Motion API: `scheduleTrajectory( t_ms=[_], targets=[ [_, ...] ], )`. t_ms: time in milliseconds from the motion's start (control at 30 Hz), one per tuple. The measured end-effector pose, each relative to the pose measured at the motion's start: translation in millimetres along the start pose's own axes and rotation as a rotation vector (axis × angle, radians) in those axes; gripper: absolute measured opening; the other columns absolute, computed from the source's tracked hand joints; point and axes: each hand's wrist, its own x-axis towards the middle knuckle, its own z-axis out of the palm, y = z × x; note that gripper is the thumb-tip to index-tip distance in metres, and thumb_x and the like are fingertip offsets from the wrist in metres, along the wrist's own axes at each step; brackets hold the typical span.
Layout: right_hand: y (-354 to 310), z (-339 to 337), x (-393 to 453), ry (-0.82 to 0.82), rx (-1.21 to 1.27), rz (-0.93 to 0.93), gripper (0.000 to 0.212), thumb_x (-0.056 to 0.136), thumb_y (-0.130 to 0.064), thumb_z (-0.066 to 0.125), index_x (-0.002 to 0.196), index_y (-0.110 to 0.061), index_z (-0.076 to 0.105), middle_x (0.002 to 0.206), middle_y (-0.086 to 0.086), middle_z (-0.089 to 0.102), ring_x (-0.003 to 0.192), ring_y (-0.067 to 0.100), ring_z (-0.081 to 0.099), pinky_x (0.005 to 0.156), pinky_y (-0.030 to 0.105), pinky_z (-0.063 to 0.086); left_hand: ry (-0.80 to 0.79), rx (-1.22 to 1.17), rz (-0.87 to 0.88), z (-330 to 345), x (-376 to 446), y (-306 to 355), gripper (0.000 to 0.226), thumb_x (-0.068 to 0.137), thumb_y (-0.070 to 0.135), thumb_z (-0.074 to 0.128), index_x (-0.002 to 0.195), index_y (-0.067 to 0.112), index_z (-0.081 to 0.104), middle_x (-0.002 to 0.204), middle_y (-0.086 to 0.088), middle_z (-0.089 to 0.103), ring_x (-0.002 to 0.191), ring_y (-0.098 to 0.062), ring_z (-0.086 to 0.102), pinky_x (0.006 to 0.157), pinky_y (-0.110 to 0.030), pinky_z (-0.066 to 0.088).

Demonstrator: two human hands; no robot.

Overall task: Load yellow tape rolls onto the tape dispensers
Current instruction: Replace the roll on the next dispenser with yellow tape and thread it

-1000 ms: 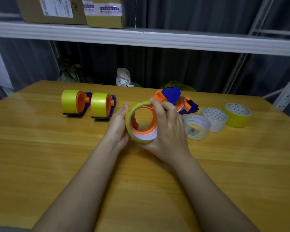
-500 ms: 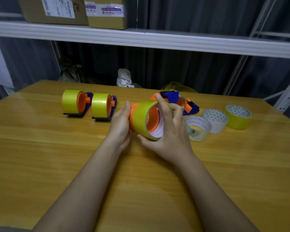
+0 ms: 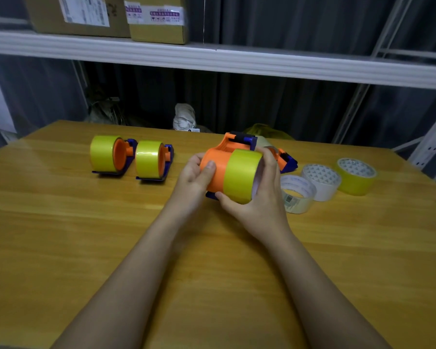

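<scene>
Above the table's [image 3: 61,222] middle, the left hand [image 3: 194,180] grips the orange dispenser [image 3: 215,167] while the right hand [image 3: 259,197] clasps the yellow roll [image 3: 239,176]; push it squarely, fully onto the hub.

I see a yellow tape roll [image 3: 239,175] on an orange-and-blue dispenser [image 3: 218,162], a white roll [image 3: 321,181] with a triangle-patterned core, and a wood-grain tan tabletop [image 3: 61,235].

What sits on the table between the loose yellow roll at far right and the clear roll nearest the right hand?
In the head view, a white tape roll lies flat between the yellow roll and the clear roll.
</scene>
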Motion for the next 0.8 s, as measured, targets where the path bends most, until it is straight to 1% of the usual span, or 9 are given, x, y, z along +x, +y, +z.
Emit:
scheduleTrajectory(
  t_ms=[100, 267, 367, 500, 600, 800],
  targets=[
    [1.1, -1.2, 0.9, 0.014, 0.081, 0.041, 0.104, 0.061, -0.045, 0.085, 0.137, -0.042, 0.014, 0.143, -0.008, 0.029, 0.13, 0.016, 0.037, 0.102, 0.047, 0.042, -0.026, 0.026, 0.024, 6.1, -3.6, -1.8, 0.021, 0.098, 0.011, 0.041, 0.119, 0.009, 0.041, 0.099, 0.0, 0.058, 0.081, 0.0, 0.061, 0.07, -0.016, 0.05],
    [4.6, -1.9, 1.1, 0.045, 0.086, 0.056, 0.098, 0.063, -0.042, 0.084, 0.137, -0.04, 0.02, 0.139, -0.008, 0.038, 0.124, 0.016, 0.045, 0.095, 0.046, 0.048, -0.101, -0.024, 0.008, 10.0, -5.9, -1.0, 0.027, 0.096, 0.003, 0.04, 0.123, 0.007, 0.036, 0.1, -0.001, 0.056, 0.08, 0.0, 0.061, 0.068, -0.014, 0.05],
    [5.7, -3.4, 1.7, 0.046, 0.068, 0.048, 0.097, 0.063, -0.042, 0.084, 0.137, -0.038, 0.022, 0.136, -0.008, 0.04, 0.12, 0.016, 0.048, 0.091, 0.045, 0.05, -0.121, -0.03, 0.018, 11.4, -7.8, -1.1, 0.026, 0.097, 0.005, 0.04, 0.122, 0.008, 0.036, 0.1, -0.001, 0.056, 0.077, 0.005, 0.062, 0.068, -0.014, 0.05],
    [3.8, -2.9, 1.4, 0.067, 0.049, 0.025, 0.097, 0.062, -0.045, 0.084, 0.136, -0.036, 0.023, 0.135, -0.007, 0.041, 0.118, 0.016, 0.049, 0.088, 0.044, 0.051, -0.102, -0.064, 0.008, 10.3, -7.9, 0.1, 0.017, 0.098, 0.013, 0.038, 0.115, 0.014, 0.041, 0.096, -0.001, 0.057, 0.074, 0.004, 0.062, 0.066, -0.014, 0.05],
    [4.1, -0.6, -0.1, 0.083, 0.034, 0.009, 0.098, 0.062, -0.048, 0.083, 0.137, -0.034, 0.022, 0.135, -0.007, 0.038, 0.119, 0.017, 0.048, 0.087, 0.045, 0.051, -0.083, -0.057, 0.015, 10.2, -8.4, 1.2, 0.018, 0.098, 0.019, 0.038, 0.114, 0.013, 0.042, 0.093, -0.001, 0.058, 0.073, 0.004, 0.062, 0.064, -0.014, 0.049],
    [0.2, 2.1, -1.2, 0.114, 0.064, -0.02, 0.103, 0.061, -0.05, 0.084, 0.138, -0.035, 0.017, 0.139, -0.003, 0.034, 0.123, 0.018, 0.045, 0.09, 0.045, 0.05, -0.008, -0.085, 0.108, 10.0, -7.8, 3.6, 0.015, 0.099, 0.01, 0.037, 0.11, 0.006, 0.044, 0.089, -0.002, 0.057, 0.07, 0.003, 0.061, 0.064, -0.015, 0.05]
  ],
)
